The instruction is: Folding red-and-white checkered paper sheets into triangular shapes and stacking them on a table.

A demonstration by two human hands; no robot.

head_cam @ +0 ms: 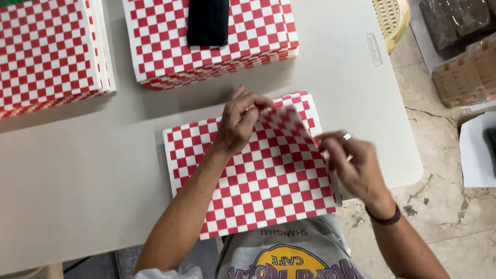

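Note:
A red-and-white checkered paper sheet (268, 175) lies on the grey table (77, 170) in front of me. My left hand (238, 121) pinches the sheet's far right corner and lifts it, folding it back toward me. My right hand (351, 165), with a ring on one finger and a dark band on the wrist, grips the sheet's right edge. The lifted corner looks blurred.
Two thick stacks of the same checkered paper sit at the far side, one at the far left (49, 51) and one in the middle (206, 57) with a black phone (208, 21) on top. A woven yellow stool (392, 18) and wrapped packages (465, 67) stand on the floor to the right.

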